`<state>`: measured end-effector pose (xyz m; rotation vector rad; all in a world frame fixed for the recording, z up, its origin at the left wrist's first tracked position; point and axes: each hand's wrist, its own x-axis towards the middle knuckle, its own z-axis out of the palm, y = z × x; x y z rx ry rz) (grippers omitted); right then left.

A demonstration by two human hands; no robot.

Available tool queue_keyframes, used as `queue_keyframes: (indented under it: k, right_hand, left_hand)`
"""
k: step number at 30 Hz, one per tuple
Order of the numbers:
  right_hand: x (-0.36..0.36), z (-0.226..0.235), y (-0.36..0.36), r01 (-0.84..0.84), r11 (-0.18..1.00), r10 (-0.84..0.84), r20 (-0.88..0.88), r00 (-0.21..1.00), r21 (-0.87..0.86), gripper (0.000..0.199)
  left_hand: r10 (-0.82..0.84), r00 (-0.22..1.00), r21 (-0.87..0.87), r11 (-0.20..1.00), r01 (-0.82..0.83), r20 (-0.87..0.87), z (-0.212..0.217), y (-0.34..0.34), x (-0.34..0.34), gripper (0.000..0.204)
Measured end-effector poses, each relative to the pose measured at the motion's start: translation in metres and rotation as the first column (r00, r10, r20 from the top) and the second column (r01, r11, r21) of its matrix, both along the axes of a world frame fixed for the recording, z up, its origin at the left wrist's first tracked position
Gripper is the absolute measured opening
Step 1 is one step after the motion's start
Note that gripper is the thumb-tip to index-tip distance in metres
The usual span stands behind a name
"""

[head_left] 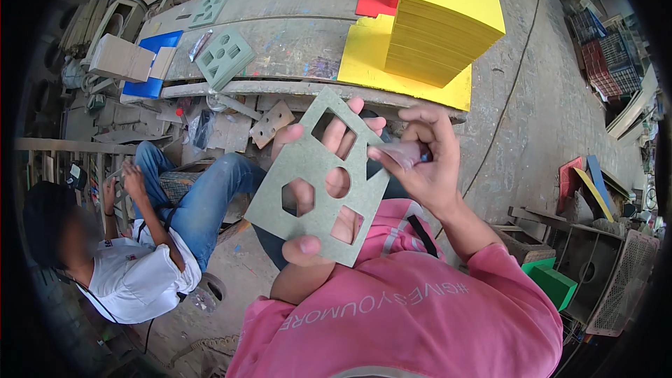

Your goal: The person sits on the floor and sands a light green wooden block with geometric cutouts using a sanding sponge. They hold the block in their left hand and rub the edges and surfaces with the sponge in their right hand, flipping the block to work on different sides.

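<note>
I see plastic crates (pixel 609 73) piled on the floor (pixel 553 115) along the far right; I cannot make out what they hold. A pale mesh basket (pixel 625 283) leans on its side at lower right, near a green block (pixel 554 285).

My left hand (pixel 301 194) grips the green board (pixel 315 166) from behind, thumb across its lower face, fingers curled round the far edge and showing through the cut-outs. The board is tilted above my lap, short of the tabletop. My right hand (pixel 435 164) is raised beside it, thumb and index closed on a small pinkish scrap (pixel 402 153) at the board's right edge, the other fingers bent.

On the worn tabletop (pixel 287 35) lie more green boards (pixel 225 57), a wooden block (pixel 120 57) by a blue sheet (pixel 143 89), and a tall yellow stack (pixel 448 28). A person in a white shirt (pixel 143 269) sits to my left, hands raised.
</note>
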<state>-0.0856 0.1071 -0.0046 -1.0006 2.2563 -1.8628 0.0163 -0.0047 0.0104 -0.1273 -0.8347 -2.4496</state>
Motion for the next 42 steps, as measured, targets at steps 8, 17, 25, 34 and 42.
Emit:
queue_keyframes:
  k: [8, 17, 25, 34, 42]
  right_hand:
    - [0.002, 0.001, -0.001, 0.073, 0.997, -0.069, 0.108, 0.992, -0.031, 0.051]
    - [0.011, -0.003, 0.005, 0.065, 0.998, -0.065, 0.198, 0.978, 0.005, 0.049]
    - [0.013, 0.004, 0.014, 0.03, 0.999, -0.036, 0.266, 0.963, 0.025, 0.05]
    - [0.019, 0.005, 0.018, 0.031, 1.0, -0.03, 0.291, 0.956, 0.002, 0.051]
    - [0.024, 0.004, 0.02, 0.053, 0.998, -0.036, 0.321, 0.946, -0.045, 0.051]
  left_hand:
    - [-0.084, 0.997, 0.024, 0.996, 0.084, -0.001, 0.005, 0.001, -0.002, 0.103]
    - [0.019, 1.0, 0.049, 0.999, -0.02, 0.009, -0.004, 0.005, -0.004, 0.094]
    - [-0.046, 0.996, -0.048, 0.998, 0.042, -0.081, -0.004, -0.002, -0.003, 0.076]
    - [-0.102, 0.995, 0.018, 0.995, 0.102, -0.008, -0.005, 0.001, 0.007, 0.107]
    - [-0.117, 0.992, 0.02, 0.993, 0.118, -0.056, -0.004, 0.005, 0.005, 0.106]
